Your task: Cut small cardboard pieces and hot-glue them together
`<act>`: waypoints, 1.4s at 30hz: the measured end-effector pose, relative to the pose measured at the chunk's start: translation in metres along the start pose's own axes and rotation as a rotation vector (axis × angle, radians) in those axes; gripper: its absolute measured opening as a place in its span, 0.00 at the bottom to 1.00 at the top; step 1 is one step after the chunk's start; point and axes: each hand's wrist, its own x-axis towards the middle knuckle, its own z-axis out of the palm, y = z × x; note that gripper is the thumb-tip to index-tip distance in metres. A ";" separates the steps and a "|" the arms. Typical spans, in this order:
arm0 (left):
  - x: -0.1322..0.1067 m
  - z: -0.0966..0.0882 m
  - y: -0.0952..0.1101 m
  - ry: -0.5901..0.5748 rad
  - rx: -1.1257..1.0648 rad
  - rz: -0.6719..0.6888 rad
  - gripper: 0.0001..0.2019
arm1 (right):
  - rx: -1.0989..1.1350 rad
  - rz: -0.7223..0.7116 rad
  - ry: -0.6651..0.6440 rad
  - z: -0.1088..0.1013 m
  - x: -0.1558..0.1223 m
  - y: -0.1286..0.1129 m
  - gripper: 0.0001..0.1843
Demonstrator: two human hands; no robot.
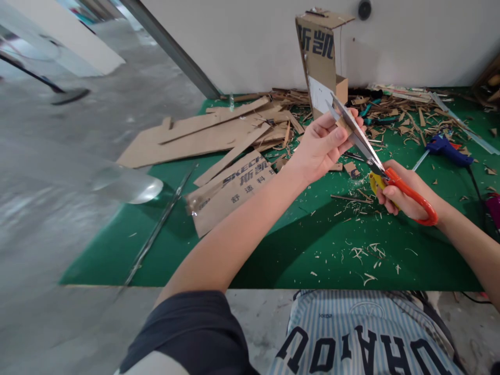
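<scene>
My left hand [322, 146] is raised over the green mat [273, 255] and pinches a small piece of brown cardboard [344, 124] between thumb and fingers. My right hand [406, 192] grips scissors [375, 156] with orange and yellow handles. Their long blades point up and left, and they close on the cardboard piece beside my left fingertips. Fine cardboard trimmings lie on the mat below both hands.
Flat cardboard sheets [203, 138] and a printed cardboard piece [230, 190] lie on the mat's left half. A tall cardboard box [318, 57] stands at the back by the wall. A blue glue gun [447, 148] and scraps lie at the right. A metal ruler [156, 232] crosses the mat's left edge.
</scene>
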 end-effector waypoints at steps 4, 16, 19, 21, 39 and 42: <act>0.001 -0.004 -0.003 -0.171 -0.064 0.074 0.16 | -0.001 0.004 -0.002 0.000 0.000 -0.002 0.28; 0.016 -0.023 -0.018 -0.244 0.210 0.250 0.18 | -0.078 0.046 0.018 0.004 0.002 -0.001 0.24; 0.018 -0.025 -0.021 -0.252 0.256 0.296 0.19 | -0.085 0.018 0.031 0.004 0.002 0.001 0.22; 0.019 -0.026 -0.021 -0.269 0.263 0.300 0.19 | -0.096 0.012 0.044 0.004 0.002 0.002 0.22; 0.013 -0.008 -0.004 0.049 0.150 0.163 0.14 | -0.069 0.031 0.036 0.005 0.004 0.002 0.23; 0.016 -0.009 -0.003 0.108 0.119 0.101 0.23 | -0.047 0.035 0.054 0.005 0.002 0.003 0.23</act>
